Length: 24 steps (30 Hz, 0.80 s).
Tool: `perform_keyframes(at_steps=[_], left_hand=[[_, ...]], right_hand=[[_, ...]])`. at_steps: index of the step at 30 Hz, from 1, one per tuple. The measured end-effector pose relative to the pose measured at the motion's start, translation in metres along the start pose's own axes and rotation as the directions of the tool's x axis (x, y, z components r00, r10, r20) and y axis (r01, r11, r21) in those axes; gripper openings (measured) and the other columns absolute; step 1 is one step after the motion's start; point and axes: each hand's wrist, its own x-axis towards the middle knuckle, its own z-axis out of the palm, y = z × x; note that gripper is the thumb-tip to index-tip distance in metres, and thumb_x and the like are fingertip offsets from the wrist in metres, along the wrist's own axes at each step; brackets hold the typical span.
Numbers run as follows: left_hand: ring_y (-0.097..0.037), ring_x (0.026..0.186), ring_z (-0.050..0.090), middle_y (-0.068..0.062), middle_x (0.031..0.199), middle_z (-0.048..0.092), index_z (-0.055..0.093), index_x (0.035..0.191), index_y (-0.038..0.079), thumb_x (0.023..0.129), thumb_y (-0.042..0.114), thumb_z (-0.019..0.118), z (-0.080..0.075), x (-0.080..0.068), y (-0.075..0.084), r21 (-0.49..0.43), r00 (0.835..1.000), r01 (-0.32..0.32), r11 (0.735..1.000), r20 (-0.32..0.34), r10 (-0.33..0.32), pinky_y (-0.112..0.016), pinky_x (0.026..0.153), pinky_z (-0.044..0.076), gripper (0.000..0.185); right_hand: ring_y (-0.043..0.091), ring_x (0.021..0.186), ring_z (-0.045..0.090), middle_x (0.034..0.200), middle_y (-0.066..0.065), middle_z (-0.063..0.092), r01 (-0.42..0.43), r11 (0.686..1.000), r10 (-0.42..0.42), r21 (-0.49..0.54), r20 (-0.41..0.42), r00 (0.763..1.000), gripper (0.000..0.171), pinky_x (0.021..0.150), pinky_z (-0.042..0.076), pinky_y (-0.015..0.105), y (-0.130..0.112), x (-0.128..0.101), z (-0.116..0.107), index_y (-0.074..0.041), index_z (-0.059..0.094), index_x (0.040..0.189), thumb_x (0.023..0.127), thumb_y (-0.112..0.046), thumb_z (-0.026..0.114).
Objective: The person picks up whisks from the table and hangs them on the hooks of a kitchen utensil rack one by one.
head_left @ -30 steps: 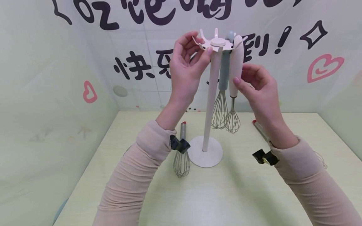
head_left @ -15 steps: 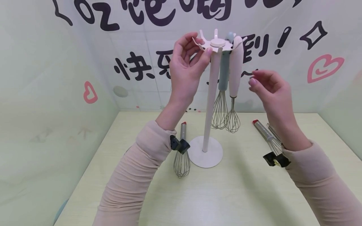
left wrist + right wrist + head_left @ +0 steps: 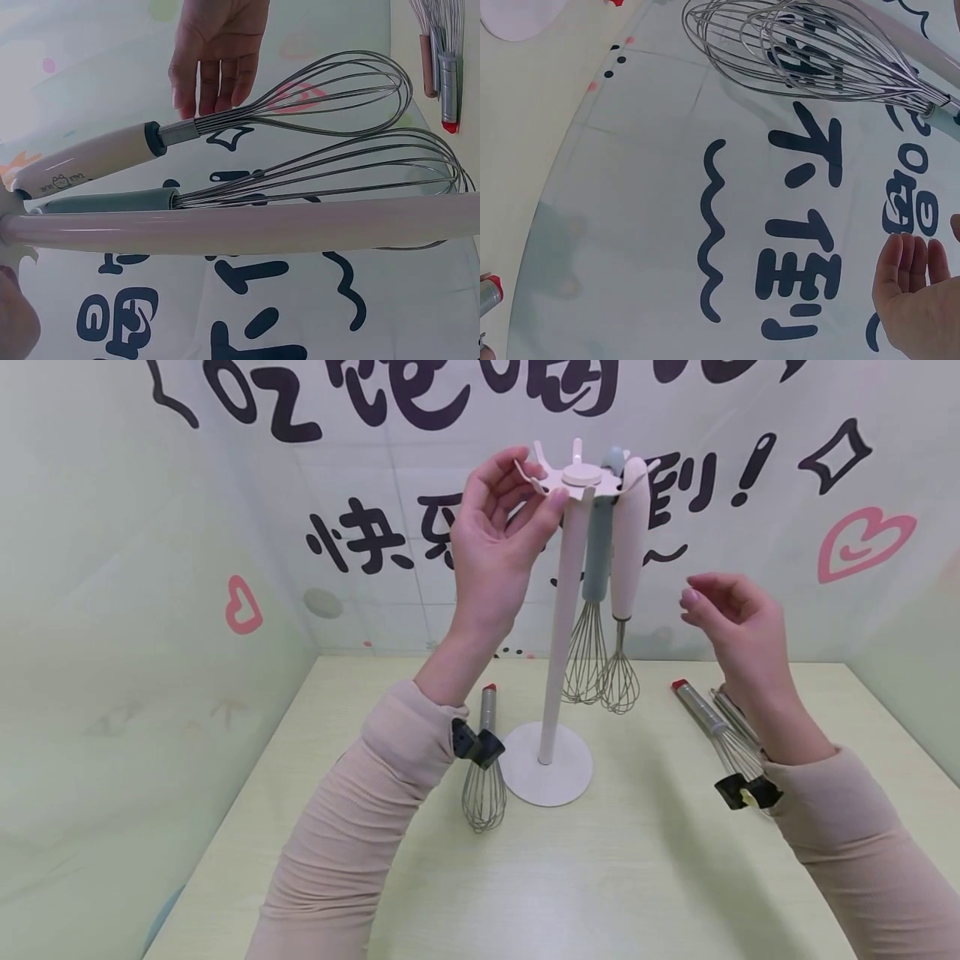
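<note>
In the head view my left hand [image 3: 495,539] grips the hooked top ring of a white utensil stand [image 3: 564,627], thumb at the near edge. Two whisks hang from the ring's right side. One has a white handle [image 3: 630,543], the other a blue-green handle [image 3: 597,556]; their wire loops dangle above the table. My right hand [image 3: 750,622] is in the air to the right of them, fingers loosely bent, holding nothing. The left wrist view shows both hanging whisks beside the pole, with the right hand [image 3: 223,52] beyond.
A grey-handled whisk [image 3: 484,797] with a red end lies left of the stand's round base [image 3: 562,781]. More whisks lie at the right, one also red-ended [image 3: 699,703], partly behind my right forearm. A printed wall sheet [image 3: 360,610] rises behind the table.
My right hand has let go of the white-handled whisk and moved right and down, away from it. That whisk hangs on the stand. My left hand keeps its grip on the ring.
</note>
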Motion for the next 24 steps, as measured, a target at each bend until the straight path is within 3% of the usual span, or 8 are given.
perform_keyframes(at_steps=[5, 8, 15, 24], left_hand=[[-0.006, 0.094, 0.057, -0.006, 0.106, 0.055, 0.045, 0.127, -0.010, 0.082, -0.013, 0.063, 0.000, 0.000, 0.000, 0.011, 1.000, 0.001, 1.000, -0.004, -0.001, -0.026, 0.103, 0.051, 0.049], [-0.006, 0.095, 0.057, -0.005, 0.106, 0.055, 0.045, 0.127, -0.010, 0.082, -0.013, 0.064, 0.000, -0.001, 0.000, 0.012, 1.000, -0.005, 1.000, -0.002, 0.005, -0.025, 0.103, 0.051, 0.049], [-0.008, 0.097, 0.057, -0.003, 0.105, 0.055, 0.044, 0.128, -0.010, 0.082, -0.013, 0.064, -0.001, 0.000, 0.000, 0.020, 1.000, -0.009, 1.000, 0.001, 0.009, -0.025, 0.103, 0.051, 0.050], [-0.011, 0.099, 0.058, -0.006, 0.107, 0.056, 0.045, 0.127, -0.009, 0.080, -0.014, 0.065, 0.000, 0.000, 0.001, 0.023, 1.000, 0.018, 1.000, -0.015, -0.017, -0.024, 0.102, 0.052, 0.052]], right_hand=[[0.002, 0.084, 0.062, 0.094, -0.009, 0.064, -0.032, 0.998, 0.032, -0.055, -0.001, 0.999, 0.019, 0.076, 0.053, 0.004, 0.007, 0.001, -0.007, -0.015, 0.064, 0.108, 0.089, -0.016, 0.066], [-0.001, 0.084, 0.062, 0.096, -0.013, 0.063, -0.053, 0.987, 0.052, -0.152, -0.009, 0.999, 0.022, 0.077, 0.052, 0.002, 0.013, 0.001, -0.013, -0.015, 0.062, 0.112, 0.091, -0.021, 0.064], [-0.009, 0.087, 0.058, 0.096, -0.027, 0.056, -0.100, 0.904, 0.104, -0.416, -0.013, 0.995, 0.037, 0.080, 0.046, -0.003, 0.028, 0.000, -0.028, -0.013, 0.055, 0.125, 0.095, -0.034, 0.056], [-0.013, 0.082, 0.055, 0.093, -0.030, 0.053, -0.171, 0.862, 0.188, -0.477, -0.013, 0.982, 0.020, 0.074, 0.044, -0.003, 0.054, -0.004, -0.050, -0.029, 0.054, 0.113, 0.095, -0.038, 0.054]])
